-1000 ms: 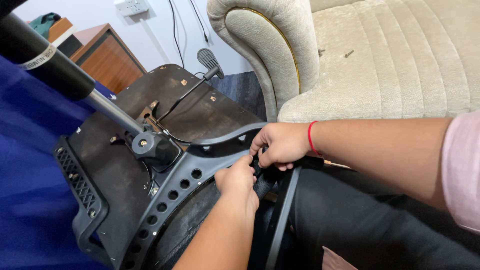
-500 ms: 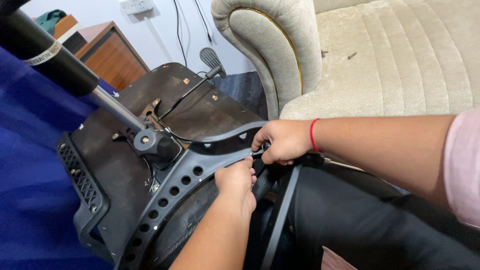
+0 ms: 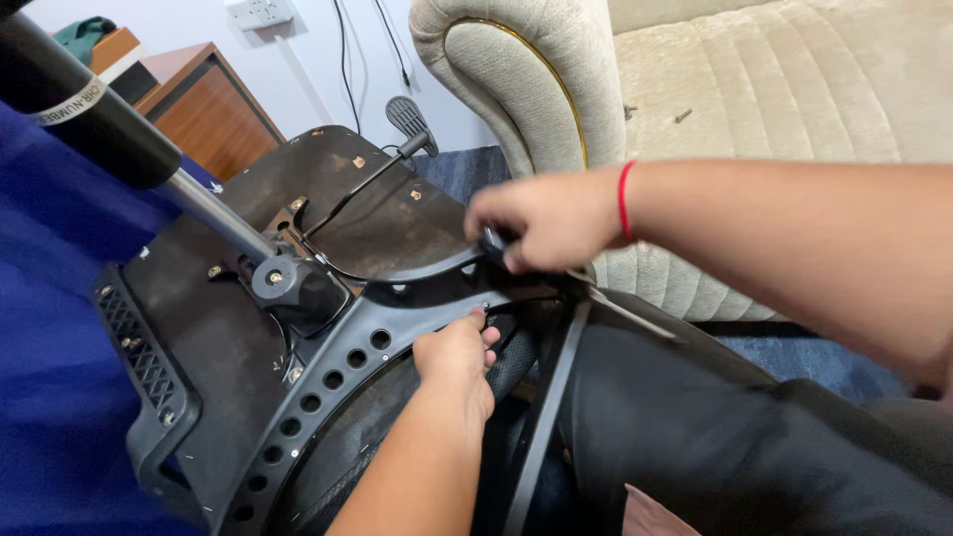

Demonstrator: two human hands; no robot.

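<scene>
Head view: both your hands work on the underside of an overturned office chair.

Your right hand [image 3: 541, 220], red band at the wrist, has its fingers curled tight on a small black tool or knob at the curved black bracket [image 3: 397, 328]; blur hides which. Your left hand [image 3: 457, 359] presses from below, fingers together against the bracket's edge, thumb near a screw. The perforated bracket spans the dark seat base [image 3: 213, 337], beside the gas cylinder [image 3: 109, 129]. A beige sofa [image 3: 774, 89] stands just behind.
</scene>
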